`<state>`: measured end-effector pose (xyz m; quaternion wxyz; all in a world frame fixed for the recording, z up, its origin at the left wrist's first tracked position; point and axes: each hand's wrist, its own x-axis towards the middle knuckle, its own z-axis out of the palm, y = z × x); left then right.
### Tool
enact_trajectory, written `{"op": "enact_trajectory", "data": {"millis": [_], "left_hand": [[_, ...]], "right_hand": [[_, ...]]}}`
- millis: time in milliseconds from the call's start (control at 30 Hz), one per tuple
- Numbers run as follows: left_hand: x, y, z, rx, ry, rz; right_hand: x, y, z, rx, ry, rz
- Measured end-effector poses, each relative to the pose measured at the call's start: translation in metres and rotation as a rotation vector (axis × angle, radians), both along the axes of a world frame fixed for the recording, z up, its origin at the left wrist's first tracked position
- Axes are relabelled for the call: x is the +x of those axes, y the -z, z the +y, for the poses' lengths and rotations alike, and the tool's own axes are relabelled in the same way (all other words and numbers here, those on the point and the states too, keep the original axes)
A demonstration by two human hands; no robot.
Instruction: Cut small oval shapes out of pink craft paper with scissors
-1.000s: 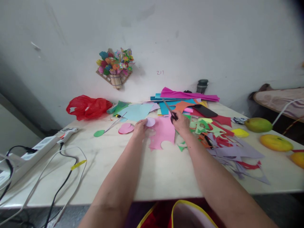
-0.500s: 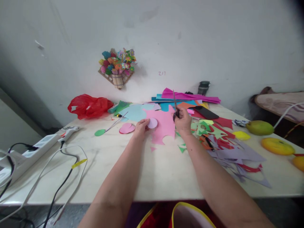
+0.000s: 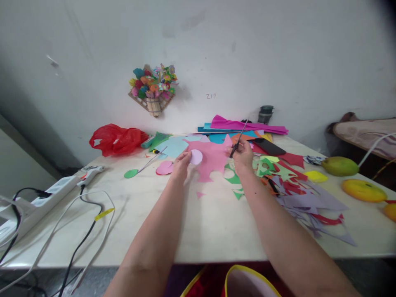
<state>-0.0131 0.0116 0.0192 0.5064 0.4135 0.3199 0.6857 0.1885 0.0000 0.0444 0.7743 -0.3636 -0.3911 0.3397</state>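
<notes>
above the table (image 3: 213, 231), left hand (image 3: 182, 163) holds lilac disc (image 3: 196, 157), right hand (image 3: 244, 157) scissors (image 3: 236, 145).

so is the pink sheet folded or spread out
The pink sheet is spread: its broad face and notched edges show, with no fold visible.

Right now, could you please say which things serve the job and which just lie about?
Likely in use: dark-handled metal scissors; thin round lilac disc; notched pink sheet.
Likely lying about: crumpled red plastic bag; oval greenish mango; white power strip.
</notes>
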Motion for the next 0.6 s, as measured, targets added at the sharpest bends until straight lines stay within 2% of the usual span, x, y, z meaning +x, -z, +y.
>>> {"op": "enact_trajectory", "data": {"millis": [133, 333, 467, 600], "left_hand": [[-0.002, -0.005, 0.001, 0.019, -0.016, 0.008], [-0.004, -0.002, 0.003, -0.050, -0.095, 0.094], [0.002, 0.001, 0.004, -0.096, -0.182, 0.090], [0.007, 0.003, 0.003, -0.145, -0.239, 0.065]], "right_hand": [[0.003, 0.002, 0.000, -0.071, -0.061, 0.030], [0.004, 0.006, -0.001, -0.142, -0.139, -0.038], [0.002, 0.010, -0.001, -0.188, -0.097, -0.094], [0.001, 0.012, 0.000, -0.278, 0.020, -0.210]]}}
